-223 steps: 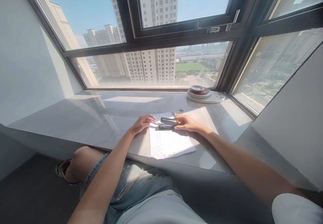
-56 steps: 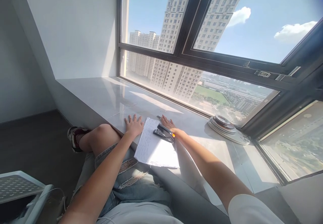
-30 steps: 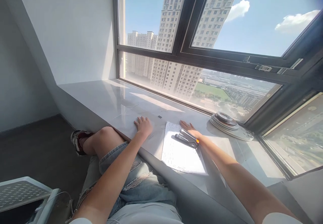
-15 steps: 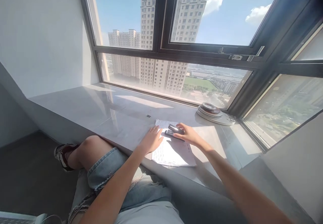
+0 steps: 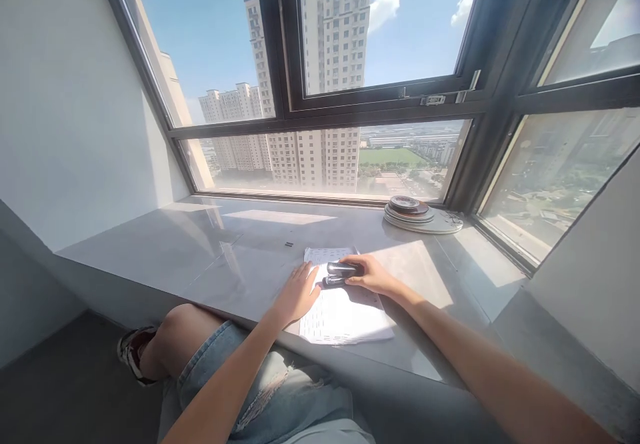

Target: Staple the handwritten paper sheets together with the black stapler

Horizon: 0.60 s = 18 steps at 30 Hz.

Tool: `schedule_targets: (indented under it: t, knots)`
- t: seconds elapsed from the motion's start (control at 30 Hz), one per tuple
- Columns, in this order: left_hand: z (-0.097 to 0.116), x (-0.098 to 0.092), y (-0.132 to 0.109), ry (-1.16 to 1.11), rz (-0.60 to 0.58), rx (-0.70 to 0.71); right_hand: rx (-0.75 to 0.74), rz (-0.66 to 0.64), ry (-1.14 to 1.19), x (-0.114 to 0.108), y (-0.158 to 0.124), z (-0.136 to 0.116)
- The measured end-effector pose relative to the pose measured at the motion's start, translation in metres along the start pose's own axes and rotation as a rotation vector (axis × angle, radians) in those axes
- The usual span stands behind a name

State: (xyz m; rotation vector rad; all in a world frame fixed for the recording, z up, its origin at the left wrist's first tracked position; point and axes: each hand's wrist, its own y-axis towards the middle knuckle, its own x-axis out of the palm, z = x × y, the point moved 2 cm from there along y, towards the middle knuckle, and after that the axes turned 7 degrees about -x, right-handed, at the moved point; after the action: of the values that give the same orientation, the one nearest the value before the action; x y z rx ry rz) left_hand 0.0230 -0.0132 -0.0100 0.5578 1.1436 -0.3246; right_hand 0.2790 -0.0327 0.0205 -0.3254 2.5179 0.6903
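Note:
A printed sheet of paper (image 5: 343, 307) lies on the grey stone window ledge (image 5: 200, 251) in front of me. A black stapler (image 5: 340, 273) rests on the sheet's upper part. My right hand (image 5: 373, 275) is wrapped round the stapler from the right. My left hand (image 5: 296, 294) lies flat with fingers spread on the sheet's left edge, just left of the stapler.
A stack of plates (image 5: 420, 214) stands at the back right of the ledge near the window frame. A small dark bit, maybe staples (image 5: 289, 244), lies on the ledge behind the paper. My bent knee (image 5: 175, 327) in torn jeans is below the ledge's front edge.
The view swung back to face the window. My left hand moved from the bare ledge onto the paper's left edge. My right hand, flat beside the stapler before, now grips it.

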Motion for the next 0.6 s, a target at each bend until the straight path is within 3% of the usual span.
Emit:
schedule_targets:
  t: [0.17, 0.3, 0.43, 0.6]
  knots:
    - [0.004, -0.003, -0.002, -0.004, 0.001, -0.03, 0.008, -0.027, 0.098, 0.002, 0.0, -0.008]
    - [0.004, -0.003, -0.003, -0.023, 0.038, -0.013, 0.037, 0.116, 0.081, -0.001, 0.004, -0.007]
    - [0.004, -0.004, -0.003, -0.036, 0.04, 0.025, 0.12, 0.23, -0.093, -0.002, 0.007, 0.01]
    - [0.007, -0.009, -0.004, -0.043, 0.05, 0.042, 0.125, 0.29, -0.198, -0.005, 0.008, 0.025]
